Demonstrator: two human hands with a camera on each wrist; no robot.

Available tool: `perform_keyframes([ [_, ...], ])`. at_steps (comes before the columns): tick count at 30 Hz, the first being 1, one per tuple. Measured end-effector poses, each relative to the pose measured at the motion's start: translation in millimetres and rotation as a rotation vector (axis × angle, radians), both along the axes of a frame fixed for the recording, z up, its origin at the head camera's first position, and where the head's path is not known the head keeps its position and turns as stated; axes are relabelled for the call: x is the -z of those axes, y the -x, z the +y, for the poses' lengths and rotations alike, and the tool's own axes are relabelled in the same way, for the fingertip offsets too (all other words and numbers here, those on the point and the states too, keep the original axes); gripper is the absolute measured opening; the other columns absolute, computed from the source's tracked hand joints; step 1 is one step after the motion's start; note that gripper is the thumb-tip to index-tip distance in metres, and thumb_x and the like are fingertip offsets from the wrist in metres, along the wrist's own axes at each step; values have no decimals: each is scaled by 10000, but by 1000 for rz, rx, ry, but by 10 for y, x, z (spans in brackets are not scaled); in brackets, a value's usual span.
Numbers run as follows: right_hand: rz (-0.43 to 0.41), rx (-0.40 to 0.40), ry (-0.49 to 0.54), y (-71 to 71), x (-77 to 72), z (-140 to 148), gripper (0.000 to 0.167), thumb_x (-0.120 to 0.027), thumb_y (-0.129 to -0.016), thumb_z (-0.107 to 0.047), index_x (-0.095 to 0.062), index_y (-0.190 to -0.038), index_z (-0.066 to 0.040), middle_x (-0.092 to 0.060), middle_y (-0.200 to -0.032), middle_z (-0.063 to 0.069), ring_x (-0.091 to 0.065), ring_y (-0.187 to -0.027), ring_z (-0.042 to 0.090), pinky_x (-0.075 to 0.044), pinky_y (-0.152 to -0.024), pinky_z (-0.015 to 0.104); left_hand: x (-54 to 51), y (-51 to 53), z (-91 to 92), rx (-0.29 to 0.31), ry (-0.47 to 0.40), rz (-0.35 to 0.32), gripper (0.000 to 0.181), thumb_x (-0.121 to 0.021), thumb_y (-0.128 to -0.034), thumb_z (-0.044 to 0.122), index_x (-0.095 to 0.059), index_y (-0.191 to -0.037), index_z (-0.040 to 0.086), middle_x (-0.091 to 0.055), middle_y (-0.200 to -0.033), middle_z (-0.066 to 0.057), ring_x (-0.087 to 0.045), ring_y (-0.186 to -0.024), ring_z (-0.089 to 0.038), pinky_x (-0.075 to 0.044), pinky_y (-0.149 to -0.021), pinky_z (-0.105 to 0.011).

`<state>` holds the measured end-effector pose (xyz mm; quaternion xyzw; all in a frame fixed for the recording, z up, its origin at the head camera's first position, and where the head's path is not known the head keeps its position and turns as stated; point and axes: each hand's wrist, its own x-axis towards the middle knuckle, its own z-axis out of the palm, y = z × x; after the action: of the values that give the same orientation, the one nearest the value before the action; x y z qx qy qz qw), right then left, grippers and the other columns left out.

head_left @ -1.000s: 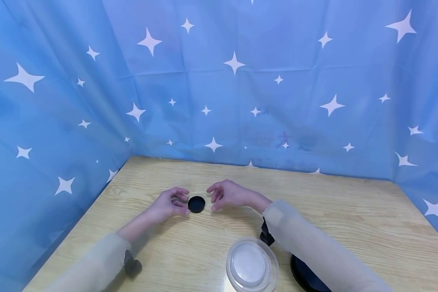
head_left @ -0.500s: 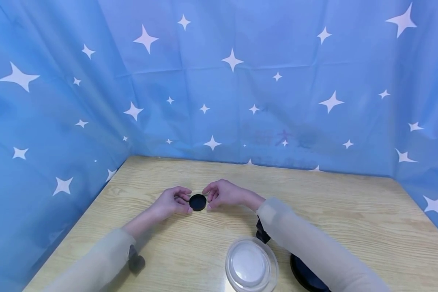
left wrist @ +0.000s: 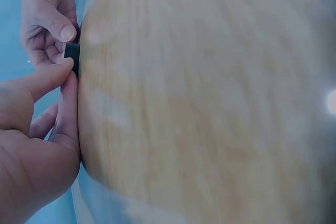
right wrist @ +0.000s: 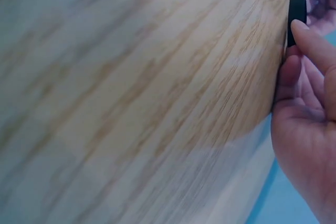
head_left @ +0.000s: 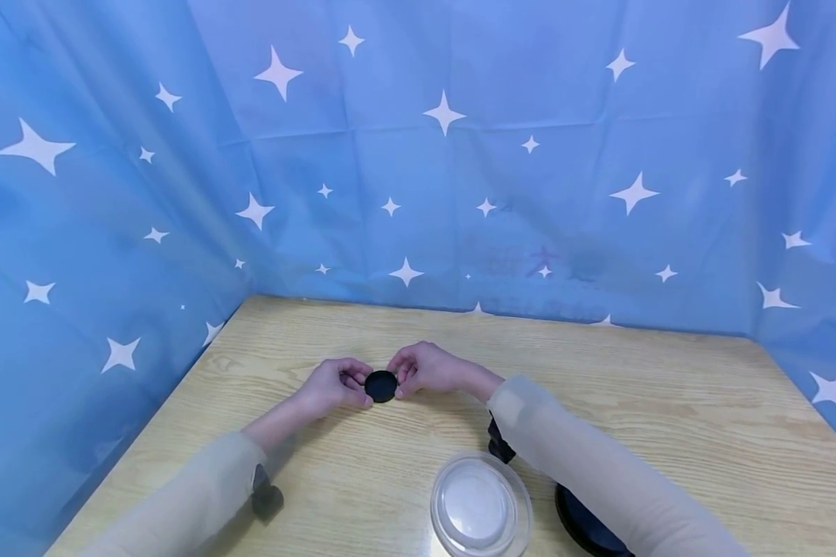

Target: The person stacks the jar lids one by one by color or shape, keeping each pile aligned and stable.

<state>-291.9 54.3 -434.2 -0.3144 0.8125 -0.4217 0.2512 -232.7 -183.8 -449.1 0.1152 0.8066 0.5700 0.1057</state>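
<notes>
A small round black lid (head_left: 381, 386), shallow with a raised rim, lies on the wooden table between both hands. From its left side my left hand (head_left: 334, 384) holds the rim, fingers bent around it. My right hand (head_left: 428, 368) grips the opposite side, its thumb at the near edge. In the left wrist view the black lid (left wrist: 72, 56) shows edge-on, with the left thumb against it. The right wrist view has the right thumb pressed on the side of the lid (right wrist: 297, 17). Some fingers behind it are partly hidden.
A clear round plastic container (head_left: 482, 507) stands near the table's front edge. Right of it, a larger black round object (head_left: 581, 522) is partly covered by the right sleeve (head_left: 599, 472). A blue curtain (head_left: 418, 170) with white stars borders the wooden table (head_left: 362, 480).
Both hands have closed in on the black lid from either side, and now touch it. The lid has shifted slightly to the right. The container and larger black object have stayed put.
</notes>
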Motion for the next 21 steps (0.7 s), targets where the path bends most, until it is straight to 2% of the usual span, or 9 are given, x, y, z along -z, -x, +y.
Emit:
perform_keyframes([
  [4,-4,-14,12,7,9,5,375,-782,-866,7,-652,-1218,29,-653,-896,29,-624,-782,128,-523,-726,246,3,0,8,0,6,-2,506,-835,-736,-92,-636,-1197,-148,-607,-984,-132,-596,-827,-171,-551,-706,-224],
  [10,-20,6,27,26,34,9,385,-794,-864,3,-663,-1226,6,-656,-879,24,-603,-772,128,-499,-710,238,-6,0,25,-11,7,-11,486,-831,-741,-97,-646,-1189,-132,-598,-983,-123,-584,-828,-175,-542,-700,-219],
  [21,-53,21,65,12,34,29,378,-807,-849,19,-657,-1195,48,-652,-902,48,-602,-806,131,-507,-728,234,-35,-14,21,19,-16,-11,514,-828,-766,-56,-631,-1234,-128,-639,-1041,-162,-604,-859,-195,-536,-750,-243],
])
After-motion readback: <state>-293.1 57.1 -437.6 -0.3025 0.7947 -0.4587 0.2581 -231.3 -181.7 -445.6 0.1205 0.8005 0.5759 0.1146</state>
